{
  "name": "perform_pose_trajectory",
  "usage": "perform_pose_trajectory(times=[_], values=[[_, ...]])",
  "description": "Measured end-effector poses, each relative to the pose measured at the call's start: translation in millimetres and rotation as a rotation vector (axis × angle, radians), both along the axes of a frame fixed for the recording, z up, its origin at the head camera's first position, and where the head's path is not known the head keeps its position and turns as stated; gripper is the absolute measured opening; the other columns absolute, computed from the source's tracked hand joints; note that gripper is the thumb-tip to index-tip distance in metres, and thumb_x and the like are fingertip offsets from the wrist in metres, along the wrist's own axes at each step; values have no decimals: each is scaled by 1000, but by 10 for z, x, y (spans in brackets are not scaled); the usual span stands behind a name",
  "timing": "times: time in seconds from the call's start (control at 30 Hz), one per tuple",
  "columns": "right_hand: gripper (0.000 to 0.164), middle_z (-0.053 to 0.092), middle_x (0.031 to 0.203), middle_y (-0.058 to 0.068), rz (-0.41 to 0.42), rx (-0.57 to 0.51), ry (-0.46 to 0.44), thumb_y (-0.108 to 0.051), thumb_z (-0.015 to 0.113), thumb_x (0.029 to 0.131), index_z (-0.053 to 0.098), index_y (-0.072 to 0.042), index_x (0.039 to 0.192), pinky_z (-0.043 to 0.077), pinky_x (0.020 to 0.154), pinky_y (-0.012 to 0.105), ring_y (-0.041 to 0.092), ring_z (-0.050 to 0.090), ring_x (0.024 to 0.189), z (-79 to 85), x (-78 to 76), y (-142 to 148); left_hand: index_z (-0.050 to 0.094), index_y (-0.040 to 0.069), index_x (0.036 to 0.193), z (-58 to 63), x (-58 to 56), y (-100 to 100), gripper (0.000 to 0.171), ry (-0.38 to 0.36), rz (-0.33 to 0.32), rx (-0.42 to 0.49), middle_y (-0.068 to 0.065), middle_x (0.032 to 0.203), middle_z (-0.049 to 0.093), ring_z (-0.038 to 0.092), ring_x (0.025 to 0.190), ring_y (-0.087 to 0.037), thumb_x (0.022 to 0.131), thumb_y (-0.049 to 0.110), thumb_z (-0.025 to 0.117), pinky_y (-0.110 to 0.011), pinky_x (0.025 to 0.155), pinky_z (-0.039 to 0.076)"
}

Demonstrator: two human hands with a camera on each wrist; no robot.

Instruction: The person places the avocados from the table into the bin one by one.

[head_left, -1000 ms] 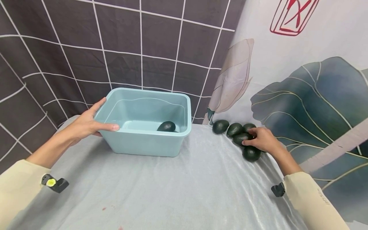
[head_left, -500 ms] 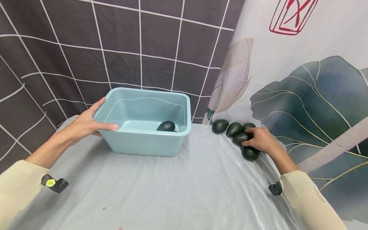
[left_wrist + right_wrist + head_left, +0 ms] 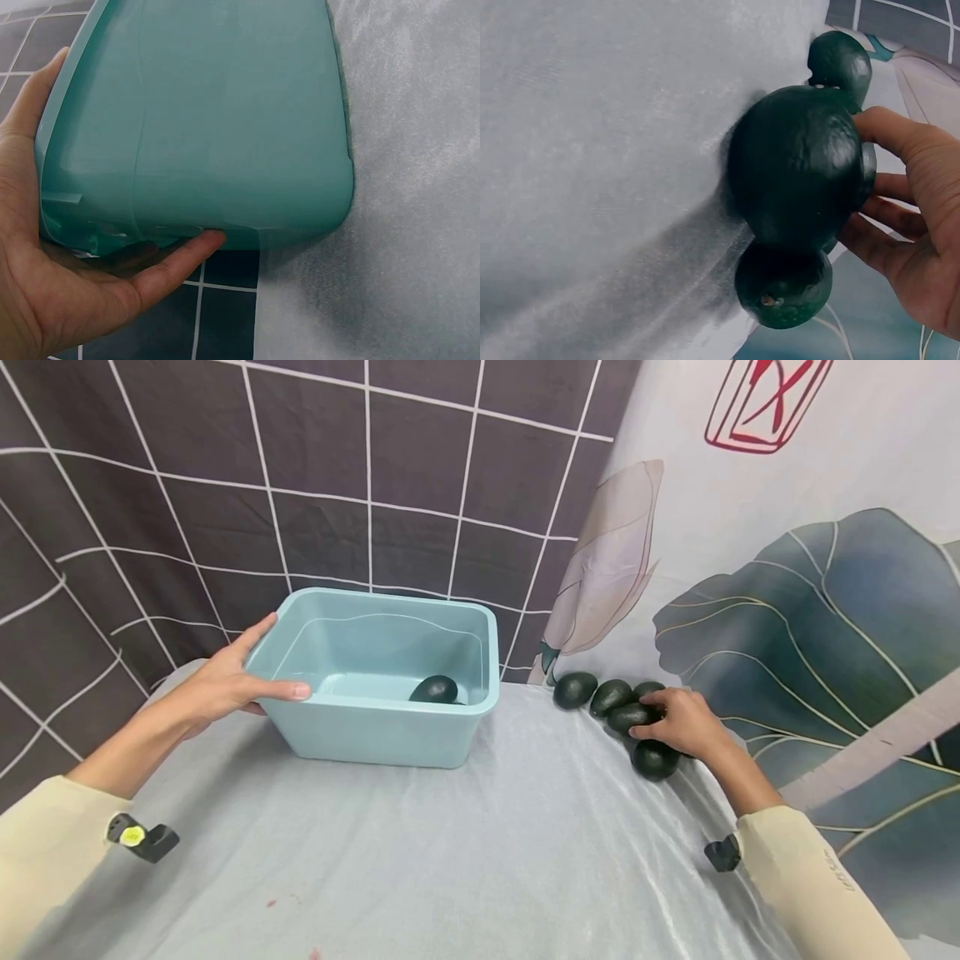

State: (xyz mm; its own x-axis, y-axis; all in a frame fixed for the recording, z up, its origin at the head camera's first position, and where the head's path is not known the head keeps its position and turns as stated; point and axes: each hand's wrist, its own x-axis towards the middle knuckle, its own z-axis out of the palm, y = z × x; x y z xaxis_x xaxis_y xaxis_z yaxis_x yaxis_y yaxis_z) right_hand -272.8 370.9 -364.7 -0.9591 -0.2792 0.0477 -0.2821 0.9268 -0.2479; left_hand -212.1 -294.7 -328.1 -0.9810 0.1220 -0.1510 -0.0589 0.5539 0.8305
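- Compared with a second ago, the pinched avocado [image 3: 627, 718], right of centre in the head view, is being held very slightly higher, while the neighbouring avocados [image 3: 576, 691] are being left in place.
- From this, a lift appears to be getting started; full separation from the cluster is not yet being shown.
- Of the hands, the right hand [image 3: 688, 725] is being kept partly curled, the avocado being gripped between thumb and fingers.
- The pale blue tub [image 3: 375, 732], left of centre, is being gripped at its left end by the left hand [image 3: 217, 687], thumb and fingers being spread wide; it is probably being steadied.
- A single fruit [image 3: 435, 689] is being contained at the tub's lower right.
- In the right wrist view, very dark green, glossy, faintly bumpy skin is being shown on a rounded body, its right edge being partly covered by fingers.
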Motion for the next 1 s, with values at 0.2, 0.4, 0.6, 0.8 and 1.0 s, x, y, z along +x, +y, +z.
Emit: perform_pose_trajectory(times=[0.2, 0.4, 0.6, 0.8, 1.0], values=[[66, 79, 125, 30, -38, -25, -9, -37, 93, 91, 76, 8, 137, 58, 90, 59, 43, 72, 107, 64, 19, 6, -15, 33, 181, 4, 9, 4, 134, -1, 4, -2, -37, 183, 18, 41, 157, -52, 97, 35, 89, -47, 95, 62], [69, 78, 130, 30, -72, -56, -35, -39, 93, 91, 75, 6, 139, 60, 95, 62, 47, 73, 115, 118, 12, 27, -15, 33, 181, 3, 15, 6, 133, 1, 0, 0, -37, 182, 19, 42, 156, -51, 97, 35, 88, -45, 94, 62], [74, 76, 138, 30, -101, -80, -35, -44, 92, 93, 73, 4, 145, 60, 100, 65, 51, 74, 123, 213, -7, 28, -15, 34, 181, 22, 10, 7, 133, 4, 0, 3, -37, 182, 21, 43, 156, -50, 97, 34, 89, -44, 93, 63], [75, 76, 139, 30, -130, -90, -35, -47, 91, 94, 72, 4, 146, 60, 100, 66, 51, 73, 125, 280, -7, 7, -15, 35, 181, 25, -2, 23, 133, 6, -7, 6, -36, 182, 21, 43, 156, -49, 97, 36, 88, -45, 94, 62], [74, 78, 134, 29, -133, -122, -11, -48, 91, 93, 74, 1, 145, 59, 99, 65, 51, 71, 127, 319, -29, -76, -14, 32, 182, 13, 30, 16, 132, 8, -7, 2, -37, 181, 22, 44, 155, -50, 98, 35, 88, -45, 94, 62]])
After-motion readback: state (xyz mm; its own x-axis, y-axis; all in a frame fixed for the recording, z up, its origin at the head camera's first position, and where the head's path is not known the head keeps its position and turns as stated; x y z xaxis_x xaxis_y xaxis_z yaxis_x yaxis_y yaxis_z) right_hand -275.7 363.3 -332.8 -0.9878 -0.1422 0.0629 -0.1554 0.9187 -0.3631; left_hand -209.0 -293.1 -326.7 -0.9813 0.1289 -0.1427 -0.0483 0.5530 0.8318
